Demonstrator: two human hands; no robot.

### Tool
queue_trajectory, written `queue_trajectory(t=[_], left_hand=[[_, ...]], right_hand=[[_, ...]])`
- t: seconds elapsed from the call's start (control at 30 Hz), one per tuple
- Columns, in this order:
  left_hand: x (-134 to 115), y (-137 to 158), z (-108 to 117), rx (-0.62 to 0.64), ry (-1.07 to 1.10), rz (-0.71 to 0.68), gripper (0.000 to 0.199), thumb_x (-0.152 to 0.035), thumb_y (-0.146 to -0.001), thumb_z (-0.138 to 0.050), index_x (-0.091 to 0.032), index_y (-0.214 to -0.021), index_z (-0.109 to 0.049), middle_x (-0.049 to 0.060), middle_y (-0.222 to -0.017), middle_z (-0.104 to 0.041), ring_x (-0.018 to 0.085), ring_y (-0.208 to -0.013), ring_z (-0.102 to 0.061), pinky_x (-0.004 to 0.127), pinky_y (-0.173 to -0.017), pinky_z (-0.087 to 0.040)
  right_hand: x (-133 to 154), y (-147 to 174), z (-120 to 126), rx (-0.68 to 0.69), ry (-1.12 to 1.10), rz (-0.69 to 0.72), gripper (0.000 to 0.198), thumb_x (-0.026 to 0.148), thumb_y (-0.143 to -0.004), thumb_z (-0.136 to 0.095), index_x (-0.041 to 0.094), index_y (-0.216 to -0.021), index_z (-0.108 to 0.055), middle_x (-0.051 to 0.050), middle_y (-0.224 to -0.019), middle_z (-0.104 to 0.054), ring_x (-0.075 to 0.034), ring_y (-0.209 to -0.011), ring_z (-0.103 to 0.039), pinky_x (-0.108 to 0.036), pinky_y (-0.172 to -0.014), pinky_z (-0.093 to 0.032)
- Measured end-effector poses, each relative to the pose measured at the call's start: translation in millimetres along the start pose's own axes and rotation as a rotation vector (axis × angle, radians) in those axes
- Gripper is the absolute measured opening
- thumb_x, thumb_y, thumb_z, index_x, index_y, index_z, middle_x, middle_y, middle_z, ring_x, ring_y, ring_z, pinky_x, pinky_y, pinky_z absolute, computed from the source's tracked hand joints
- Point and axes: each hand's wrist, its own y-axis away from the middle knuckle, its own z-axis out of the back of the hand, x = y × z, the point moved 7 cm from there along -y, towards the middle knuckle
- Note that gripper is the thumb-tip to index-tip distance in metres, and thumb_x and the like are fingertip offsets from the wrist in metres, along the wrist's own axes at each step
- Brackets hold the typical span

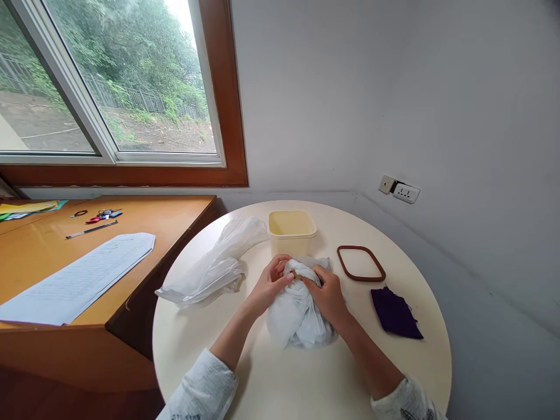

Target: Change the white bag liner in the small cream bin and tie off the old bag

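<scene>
A gathered white bundle (301, 324), of thin crumpled plastic or cloth, rests on the round table in front of me. My left hand (272, 284) pinches its twisted neck from the left. On the other side, the fingers of my right hand (327, 294) are closed on the same gathered part. Between my fingertips shows a small brownish band-like bit (296, 275), too small to name surely. What lies inside the bundle is hidden. Just behind it stands a pale yellow plastic tub (292, 238) with its top uncovered.
On the round table (196, 350) lie a loose translucent plastic bag (219, 262), a brown rounded-square frame (361, 276) and a dark purple cloth (396, 313). The wooden desk (184, 213) at left bears papers (83, 280), a pen (91, 229) and keys (105, 216).
</scene>
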Motion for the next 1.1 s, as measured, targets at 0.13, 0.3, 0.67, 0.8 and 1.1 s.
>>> queue_trajectory(t=[0.13,0.3,0.67,0.8,1.1], left_hand=[[7,-2,-3,0.048,-0.145,-0.013,0.045,-0.037,-0.069,-0.069,-0.023,-0.099,-0.038,-0.002,-0.081,-0.049,0.011,-0.07,-0.047,0.021,-0.06,-0.036],[11,-3,1,0.019,-0.366,-0.036,0.053,-0.036,-0.059,-0.076,-0.022,-0.09,-0.036,-0.005,-0.073,-0.038,0.008,-0.063,-0.036,0.018,-0.055,-0.03],[8,-1,2,-0.057,-0.492,0.031,0.031,-0.03,-0.067,-0.067,-0.02,-0.081,-0.041,-0.007,-0.061,-0.042,0.008,-0.055,-0.037,0.019,-0.05,-0.028],[0,-1,6,-0.122,-0.494,-0.009,0.023,-0.03,-0.07,-0.064,-0.02,-0.078,-0.044,-0.009,-0.051,-0.034,0.007,-0.047,-0.027,0.019,-0.045,-0.02],[-37,9,4,-0.069,-0.721,-0.021,0.021,-0.033,-0.078,-0.053,-0.016,-0.068,-0.06,0.0,-0.065,-0.056,0.013,-0.064,-0.047,0.022,-0.057,-0.034]], right_hand=[[-2,0,1,-0.018,0.004,-0.045,0.034,0.038,-0.077,-0.054,0.02,-0.057,-0.033,0.007,-0.054,-0.032,-0.01,-0.053,-0.031,-0.022,-0.051,-0.027],[-4,-2,4,-0.044,0.047,-0.05,0.028,0.031,-0.075,-0.054,0.02,-0.057,-0.036,0.007,-0.053,-0.036,-0.01,-0.052,-0.033,-0.021,-0.051,-0.028],[2,-5,5,0.079,-0.15,-0.014,0.019,0.026,-0.073,-0.049,0.019,-0.058,-0.04,0.005,-0.055,-0.036,-0.01,-0.054,-0.034,-0.021,-0.051,-0.028],[5,-8,6,0.213,-0.256,-0.047,0.021,0.034,-0.077,-0.048,0.018,-0.063,-0.045,0.003,-0.06,-0.04,-0.011,-0.058,-0.036,-0.023,-0.053,-0.031],[21,-2,25,0.332,-0.425,-0.163,0.026,0.043,-0.08,-0.05,0.019,-0.07,-0.048,0.004,-0.059,-0.037,-0.009,-0.052,-0.03,-0.022,-0.048,-0.027]])
